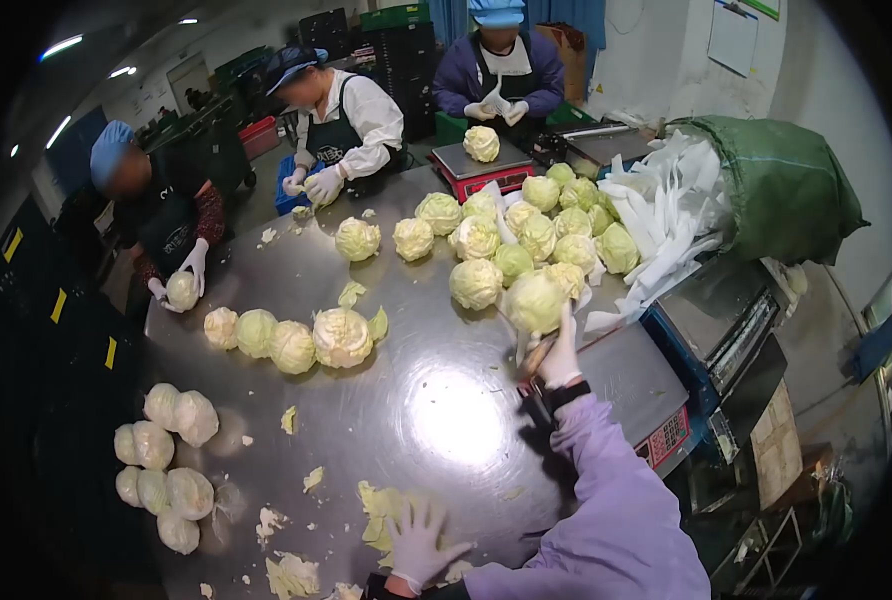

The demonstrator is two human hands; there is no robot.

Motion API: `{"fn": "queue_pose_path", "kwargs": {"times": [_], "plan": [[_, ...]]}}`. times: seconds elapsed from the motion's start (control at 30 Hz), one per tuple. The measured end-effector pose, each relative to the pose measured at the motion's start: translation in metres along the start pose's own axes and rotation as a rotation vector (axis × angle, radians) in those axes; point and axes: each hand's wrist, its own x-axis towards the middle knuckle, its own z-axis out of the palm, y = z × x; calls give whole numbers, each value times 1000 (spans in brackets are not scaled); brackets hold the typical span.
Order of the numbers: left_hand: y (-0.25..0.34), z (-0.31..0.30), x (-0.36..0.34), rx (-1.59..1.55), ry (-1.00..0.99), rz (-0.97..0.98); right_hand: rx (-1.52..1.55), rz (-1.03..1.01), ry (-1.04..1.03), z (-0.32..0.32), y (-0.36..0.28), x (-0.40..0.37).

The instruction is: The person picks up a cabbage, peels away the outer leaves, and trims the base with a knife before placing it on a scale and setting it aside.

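My right hand (563, 355), gloved and stretched forward, grips a pale green cabbage (535, 303) at the near edge of the cabbage pile. Beneath that hand shows a brown object (536, 357), perhaps a handle; its full shape is hidden. My left hand (421, 545), also gloved, has its fingers spread near the table's front edge. It is beside loose cabbage leaves (381, 510) and holds nothing. Several cabbages (538, 237) are heaped beyond my right hand. A row of trimmed cabbages (292, 346) lies left of centre on the metal table (366, 420).
Wrapped cabbages (188, 492) lie at the left edge. A scale (666, 440) is right of my arm; another scale (481, 165) bears a cabbage. White foam sleeves (666, 205) spill from a green sack (791, 190). Three co-workers (351, 125) stand around the far side, handling things.
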Motion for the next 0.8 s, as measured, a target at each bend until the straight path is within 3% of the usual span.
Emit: {"fn": "queue_pose_path", "kwargs": {"times": [0.07, 0.13, 0.2, 0.27, 0.4, 0.47, 0.53, 0.6, 0.67, 0.73, 0.8], "plan": [[-2, 14, -1, 163, -49, 11, -10, -165, -15, -51, -9, 84], [-18, 37, -6, 229, -109, 94, 56, -39, -13, -65, -36, 104], [-16, 32, -8, 247, -95, 19, 107, -205, 75, -54, -49, 115], [-27, 44, -7, 359, -193, -46, -26, -210, 208, -57, -59, 115], [-44, 59, -9, 206, -3, -155, 174, -44, 153, -123, -53, 170], [-46, 54, -11, 215, 11, -190, 177, -104, 210, -105, -43, 169], [-51, 52, -16, 225, 26, -216, -91, -34, 54, -47, -24, 123], [-66, 51, -31, 159, 46, -368, -462, -174, -41, 29, 19, 62], [-81, 45, -54, 162, 61, -424, -683, -6, -305, 71, 58, 44], [-102, 39, -86, 196, 122, -558, -893, -34, -516, 91, 121, 57], [-116, 19, -125, 166, 122, -688, -960, -25, -576, 120, 174, 62]]}}
